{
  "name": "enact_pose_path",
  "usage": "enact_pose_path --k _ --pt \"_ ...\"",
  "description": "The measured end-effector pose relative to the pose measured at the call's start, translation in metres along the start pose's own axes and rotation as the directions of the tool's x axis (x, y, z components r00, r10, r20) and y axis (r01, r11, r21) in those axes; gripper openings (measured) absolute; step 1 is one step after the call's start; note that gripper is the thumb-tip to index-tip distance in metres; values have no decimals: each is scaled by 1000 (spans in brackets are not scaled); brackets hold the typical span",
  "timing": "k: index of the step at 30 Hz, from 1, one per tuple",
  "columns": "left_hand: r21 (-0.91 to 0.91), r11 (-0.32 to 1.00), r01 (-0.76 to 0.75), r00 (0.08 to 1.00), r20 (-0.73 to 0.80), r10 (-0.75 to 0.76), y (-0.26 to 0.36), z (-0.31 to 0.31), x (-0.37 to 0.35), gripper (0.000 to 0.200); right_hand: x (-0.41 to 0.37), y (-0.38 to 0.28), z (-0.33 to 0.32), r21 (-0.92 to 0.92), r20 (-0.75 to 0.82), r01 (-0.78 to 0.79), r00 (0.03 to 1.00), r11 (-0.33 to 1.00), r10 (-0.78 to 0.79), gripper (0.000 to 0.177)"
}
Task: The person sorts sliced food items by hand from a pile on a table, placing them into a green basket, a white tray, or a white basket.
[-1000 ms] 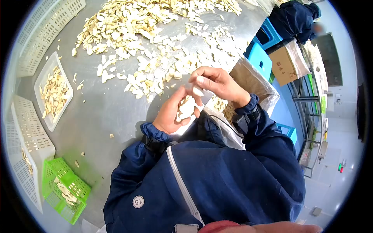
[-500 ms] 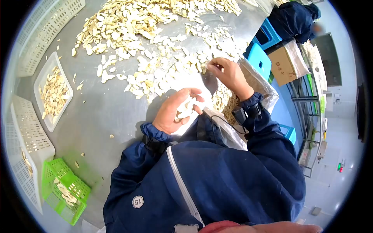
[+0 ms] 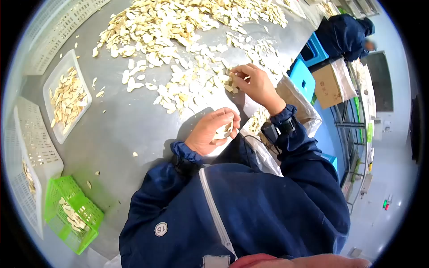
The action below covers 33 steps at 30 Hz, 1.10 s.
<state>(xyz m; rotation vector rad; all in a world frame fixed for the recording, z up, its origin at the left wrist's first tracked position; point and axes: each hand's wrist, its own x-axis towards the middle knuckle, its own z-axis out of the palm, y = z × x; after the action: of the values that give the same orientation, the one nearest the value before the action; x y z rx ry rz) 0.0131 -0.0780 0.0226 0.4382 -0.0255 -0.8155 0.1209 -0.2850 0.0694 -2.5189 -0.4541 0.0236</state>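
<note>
Pale dried slices (image 3: 178,27) are heaped across the far part of the metal table, thinning into a scattered layer nearer me. My left hand (image 3: 213,130) is curled around several slices (image 3: 224,129), mostly hidden by the fingers, just above the table's near edge. At the edge of the scattered layer, my right hand (image 3: 259,88) has thumb and fingertips pinched on a slice (image 3: 233,83). Below the right hand is an open plastic-lined bag (image 3: 264,157) with more slices (image 3: 257,120) in it.
To the left stand a white tray (image 3: 85,107) of slices, white perforated baskets (image 3: 42,152) and a green basket (image 3: 58,210). On the right are blue stools (image 3: 301,80), a cardboard box (image 3: 328,85), a metal rack (image 3: 353,125) and another person in dark blue (image 3: 342,35).
My left hand has closed further over its slices, which showed more openly before. The right hand's fingertips have shifted slightly left and down along the slices. The whole view has also shifted a little.
</note>
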Motion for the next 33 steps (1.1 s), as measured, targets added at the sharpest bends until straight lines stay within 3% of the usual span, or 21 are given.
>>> enact_pose_path --k 3,5,6,7,9,10,11,13,15,16,19,22,23,25,26,27,30,31,33 --pt "255 966 -47 999 28 41 3 -3 -2 14 12 -13 -7 129 42 -27 999 991 22 23" --pt "309 950 -51 998 48 38 -4 -10 1 12 27 -34 -15 147 150 -64 988 987 41 24" --pt "335 941 -53 998 58 36 -7 -13 1 13 39 -53 -19 18 240 5 971 1000 -9 24" --pt "177 984 26 998 49 -35 -8 -11 1 18 49 -73 -20 -23 331 40 943 999 -30 26" --pt "535 844 -26 997 81 -21 -2 -11 0 27 72 -105 -10 -18 537 185 831 983 -147 27" --pt "506 859 76 994 31 -106 -1 -5 -1 28 86 -128 -4 -81 660 288 733 954 -165 29" --pt "554 832 5 997 63 -48 -2 -2 -2 24 97 -149 10 25 653 258 727 966 -211 31" --pt "654 754 58 989 68 -135 -5 -8 3 27 108 -191 37 287 583 193 742 938 -331 38" --pt "640 768 34 986 106 -132 0 -9 1 27 113 -224 55 642 391 176 762 747 -516 49" --pt "631 775 27 983 125 -136 1 -11 -1 27 116 -235 52 621 420 201 731 758 -538 57" --pt "666 746 -3 990 109 -93 9 -13 -3 26 110 -230 30 506 480 269 702 820 -526 54" --pt "685 728 -22 994 96 -61 18 -7 -9 29 85 -172 8 211 487 289 798 934 -356 31" --pt "698 716 -17 991 107 -80 22 -6 -11 29 69 -144 1 237 459 202 839 950 -293 27" --pt "723 691 1 981 134 -141 23 -3 -12 28 31 -93 -17 107 484 -12 874 994 -42 23" --pt "629 777 24 977 150 -151 10 -13 -4 29 4 -63 -22 155 499 -117 866 981 25 22" --pt "636 771 14 986 118 -116 18 -2 -11 28 -23 -38 -29 202 512 -231 853 952 99 21" --pt "570 818 81 993 30 -119 26 8 -16 28 -91 -1 -64 45 575 -246 799 968 176 22" --pt "547 827 132 991 -55 -122 25 12 -16 26 -109 16 -74 -39 537 -258 810 965 238 24" --pt "432 897 97 994 -93 -63 14 5 -9 23 -141 65 -88 -325 357 -191 883 926 307 24"
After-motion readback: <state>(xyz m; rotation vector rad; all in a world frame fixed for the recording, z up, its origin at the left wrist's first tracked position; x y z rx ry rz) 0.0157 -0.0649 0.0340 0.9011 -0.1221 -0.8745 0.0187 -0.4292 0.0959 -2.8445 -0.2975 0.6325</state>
